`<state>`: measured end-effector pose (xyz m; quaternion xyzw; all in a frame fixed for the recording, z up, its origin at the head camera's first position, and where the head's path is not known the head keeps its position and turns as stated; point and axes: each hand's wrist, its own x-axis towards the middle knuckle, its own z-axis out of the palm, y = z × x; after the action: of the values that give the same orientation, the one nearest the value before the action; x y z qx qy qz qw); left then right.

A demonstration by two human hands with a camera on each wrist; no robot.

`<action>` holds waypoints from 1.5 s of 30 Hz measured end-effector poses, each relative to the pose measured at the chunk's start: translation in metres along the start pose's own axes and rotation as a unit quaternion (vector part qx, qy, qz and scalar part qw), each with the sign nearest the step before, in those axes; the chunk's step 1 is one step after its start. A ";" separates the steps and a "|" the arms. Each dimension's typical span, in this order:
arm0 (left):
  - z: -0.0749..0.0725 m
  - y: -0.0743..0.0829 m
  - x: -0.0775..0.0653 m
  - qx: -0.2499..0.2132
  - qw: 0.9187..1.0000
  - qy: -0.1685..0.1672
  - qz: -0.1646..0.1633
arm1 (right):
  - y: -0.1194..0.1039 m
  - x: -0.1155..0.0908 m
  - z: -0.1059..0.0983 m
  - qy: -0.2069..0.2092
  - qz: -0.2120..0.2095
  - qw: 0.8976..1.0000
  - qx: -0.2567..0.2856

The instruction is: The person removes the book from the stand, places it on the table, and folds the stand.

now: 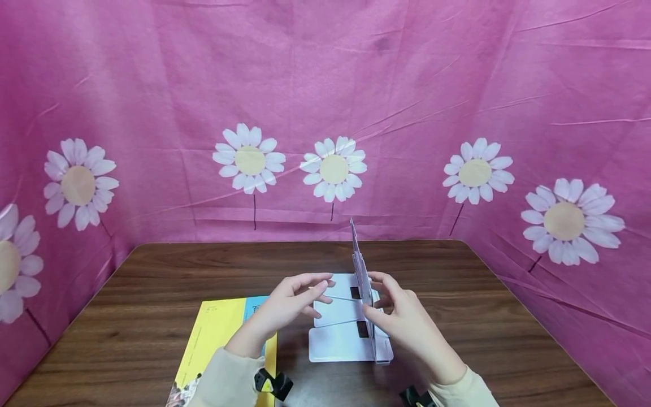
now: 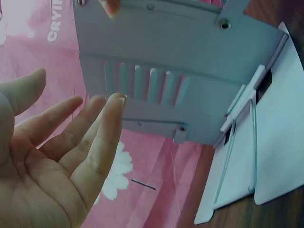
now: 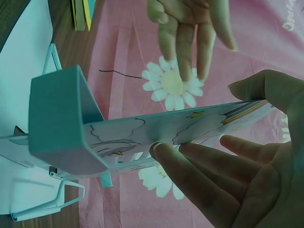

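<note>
A white book stand (image 1: 339,346) lies with its flat base plates on the table, and its panel (image 1: 362,277) stands upright along their right side. Seen from the left wrist, the panel (image 2: 166,42) has a row of slots and metal fittings; its other face (image 3: 209,124), in the right wrist view, carries a printed rainbow, clouds and stars. My right hand (image 1: 402,311) holds this panel between thumb and fingers, the fingers against the printed face. Left of the panel, above the base, my left hand (image 1: 290,301) hovers with spread, slightly bent fingers, holding nothing.
A yellow and blue book (image 1: 216,325) lies on the wooden table (image 1: 152,316) to the left, partly under my left forearm. Pink cloth (image 1: 396,68) with white daisies hangs behind and along both sides of the table. Each wrist wears a black strap (image 1: 273,384).
</note>
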<state>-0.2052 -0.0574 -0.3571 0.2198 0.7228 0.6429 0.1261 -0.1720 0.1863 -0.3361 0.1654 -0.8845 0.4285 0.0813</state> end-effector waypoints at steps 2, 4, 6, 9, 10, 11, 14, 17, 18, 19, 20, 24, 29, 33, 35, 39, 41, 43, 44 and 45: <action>0.002 0.003 -0.001 -0.003 1.000 0.001 0.002 | 0.000 0.000 0.002 -0.002 0.006 1.000 0.001; 0.005 0.007 -0.001 -0.005 1.000 0.002 0.004 | -0.001 0.001 0.004 -0.005 0.019 1.000 0.003; 0.007 0.011 -0.002 -0.007 1.000 0.003 0.008 | -0.001 0.001 0.007 -0.009 0.027 1.000 0.004; 0.011 0.016 -0.003 -0.010 1.000 0.004 0.009 | 0.000 0.002 0.011 -0.013 0.031 0.999 0.004; 0.013 0.017 -0.003 -0.012 1.000 0.003 0.011 | 0.001 0.002 0.012 -0.012 0.030 0.999 0.003; 0.014 0.018 -0.003 -0.012 1.000 0.001 0.013 | 0.001 0.002 0.013 -0.012 0.029 1.000 0.000; 0.017 0.020 -0.003 -0.018 1.000 -0.009 0.023 | 0.000 0.001 0.016 -0.009 0.024 1.000 -0.011; 0.018 0.020 -0.004 -0.022 0.999 -0.018 0.036 | -0.001 0.000 0.017 -0.010 0.017 1.000 -0.022; 0.018 0.020 -0.004 -0.023 0.999 -0.020 0.040 | -0.001 0.000 0.018 -0.011 0.014 1.000 -0.025; 0.018 0.020 -0.004 -0.024 0.999 -0.022 0.042 | -0.001 -0.001 0.019 -0.012 0.012 0.999 -0.029; 0.018 0.020 -0.005 -0.022 0.999 -0.023 0.043 | -0.002 -0.001 0.019 -0.014 0.010 0.999 -0.031; 0.018 0.021 -0.007 0.000 0.999 -0.030 0.032 | -0.004 -0.001 0.024 -0.024 -0.005 0.999 -0.043; 0.020 0.022 -0.010 0.011 0.999 -0.031 0.017 | -0.007 -0.001 0.028 -0.016 -0.019 0.998 -0.057; 0.022 0.022 -0.010 -0.009 1.000 -0.012 0.009 | -0.009 -0.001 0.030 -0.014 -0.025 0.997 -0.070; 0.023 0.023 -0.009 -0.018 1.000 0.003 0.004 | -0.009 -0.002 0.031 -0.016 -0.032 0.997 -0.075; 0.024 0.022 -0.007 -0.023 0.999 0.026 -0.003 | -0.008 -0.001 0.031 -0.019 -0.039 0.996 -0.079; 0.024 0.022 -0.005 -0.019 0.999 0.031 -0.004 | -0.008 -0.002 0.031 -0.020 -0.040 0.996 -0.080; 0.025 0.022 -0.005 -0.021 0.999 0.028 -0.003 | -0.008 -0.002 0.030 -0.023 -0.042 0.996 -0.081; 0.026 0.022 -0.005 -0.022 0.999 0.026 -0.002 | -0.008 -0.002 0.030 -0.024 -0.045 0.995 -0.081; 0.026 0.023 -0.005 -0.019 1.000 0.024 -0.003 | -0.008 -0.002 0.030 -0.025 -0.048 0.995 -0.081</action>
<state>-0.1847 -0.0353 -0.3390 0.1995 0.7141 0.6611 0.1147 -0.1670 0.1589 -0.3494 0.2115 -0.9091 0.3467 0.0925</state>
